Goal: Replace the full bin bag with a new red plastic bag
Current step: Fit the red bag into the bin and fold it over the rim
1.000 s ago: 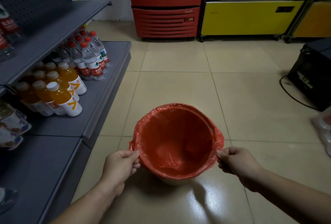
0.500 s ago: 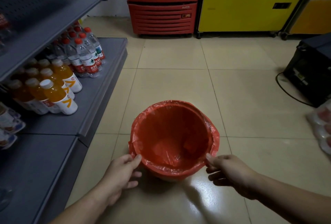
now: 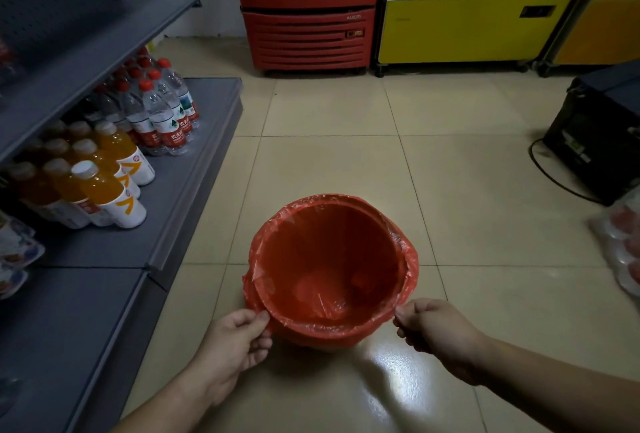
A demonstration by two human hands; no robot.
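Lining a round bin (image 3: pixel 325 346) on the glossy beige tiled floor (image 3: pixel 450 224), the thin red bag (image 3: pixel 329 270) is crinkled and translucent, its edge folded out over the rim. The left hand (image 3: pixel 235 346) pinches the film at the near-left rim; the right hand (image 3: pixel 436 328) pinches it at the near-right. A grey metal shelf (image 3: pixel 194 190) of bottles (image 3: pixel 114 190) stands to the left.

Beige tiled floor (image 3: pixel 332 162), glossy, with one bright reflection near its bottom edge. A small bin lined with a red plastic bag (image 3: pixel 329 266) stands on it. Beyond the bin stand a red drinks fridge (image 3: pixel 306 37) and yellow cabinet (image 3: pixel 467 30); left of the bin, grey shelving (image 3: pixel 114 242); right of it, a black box (image 3: pixel 599 141).
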